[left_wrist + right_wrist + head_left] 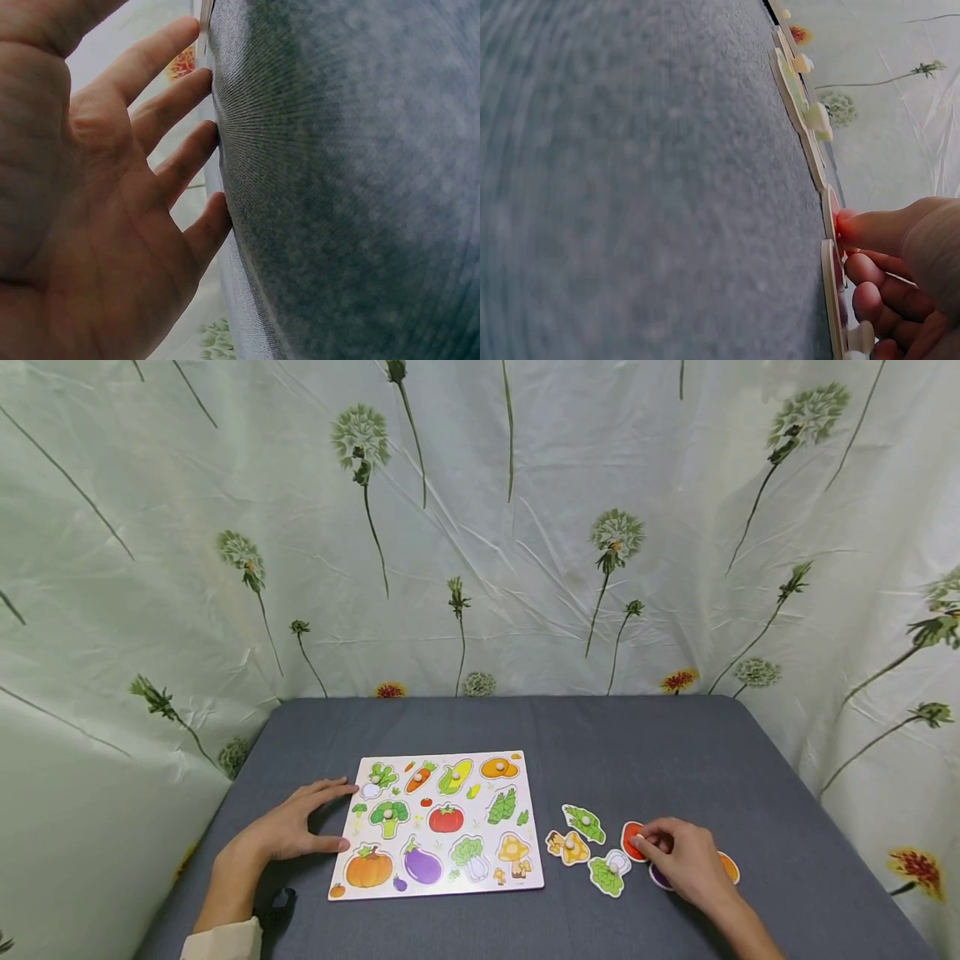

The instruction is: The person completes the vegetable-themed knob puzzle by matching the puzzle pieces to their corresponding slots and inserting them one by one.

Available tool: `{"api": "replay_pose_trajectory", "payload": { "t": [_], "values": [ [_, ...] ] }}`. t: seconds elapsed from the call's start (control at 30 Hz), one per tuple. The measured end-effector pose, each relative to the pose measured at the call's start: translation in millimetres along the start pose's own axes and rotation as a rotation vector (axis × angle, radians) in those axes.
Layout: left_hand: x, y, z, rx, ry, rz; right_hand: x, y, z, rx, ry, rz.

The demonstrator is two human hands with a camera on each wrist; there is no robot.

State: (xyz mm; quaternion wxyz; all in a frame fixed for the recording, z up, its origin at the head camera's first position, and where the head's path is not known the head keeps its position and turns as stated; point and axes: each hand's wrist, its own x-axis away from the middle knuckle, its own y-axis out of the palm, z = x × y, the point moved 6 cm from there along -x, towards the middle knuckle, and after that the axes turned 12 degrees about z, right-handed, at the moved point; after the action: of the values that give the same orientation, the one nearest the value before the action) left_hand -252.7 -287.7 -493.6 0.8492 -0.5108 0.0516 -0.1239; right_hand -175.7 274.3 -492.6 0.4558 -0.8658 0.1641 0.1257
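With left hand [296, 814] spread, touches white rectangular board [474, 822] containing five knobbed vegetables [389, 814]. With right hand [686, 857], pinches red rounded piece [630, 832]; at right, among six loose pieces [585, 823].

**Flowered fabric [525, 552] walls in a grey desk [637, 735]**

Pale, creased fabric hangs beyond the desk's far edge and along its left and right edges, printed with green dandelion-like flowers [360, 435]. Just above the far edge show 2 red-and-yellow blooms [389, 691], 1 left of its middle, 1 near the far right corner. Grey cloth [450, 727] covers the desk, its far corners rounded. Light lends the fabric a sheen.
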Motion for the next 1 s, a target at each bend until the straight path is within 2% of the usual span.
{"api": "replay_pose_trajectory", "payload": {
  "t": [0.2, 0.43, 0.57, 0.83, 1.0],
  "values": [
    [0.2, -0.1, -0.1, 0.001, -0.001, -0.004, -2, 5, -6, 0.016, -0.010, -0.031],
    [0.6, -0.7, 0.2, 0.003, 0.006, 0.000, -5, 7, -19, -0.023, -0.111, 0.078],
    [0.6, -0.3, -0.2, 0.000, 0.006, 0.002, -9, 11, -27, -0.060, -0.129, 0.100],
    [0.3, 0.4, -0.1, 0.017, 0.015, -0.002, -20, 24, -46, -0.158, -0.138, 0.031],
    [0.0, -0.2, -0.2, 0.018, 0.012, -0.002, -26, 31, -63, -0.213, -0.171, 0.022]
  ]
}}
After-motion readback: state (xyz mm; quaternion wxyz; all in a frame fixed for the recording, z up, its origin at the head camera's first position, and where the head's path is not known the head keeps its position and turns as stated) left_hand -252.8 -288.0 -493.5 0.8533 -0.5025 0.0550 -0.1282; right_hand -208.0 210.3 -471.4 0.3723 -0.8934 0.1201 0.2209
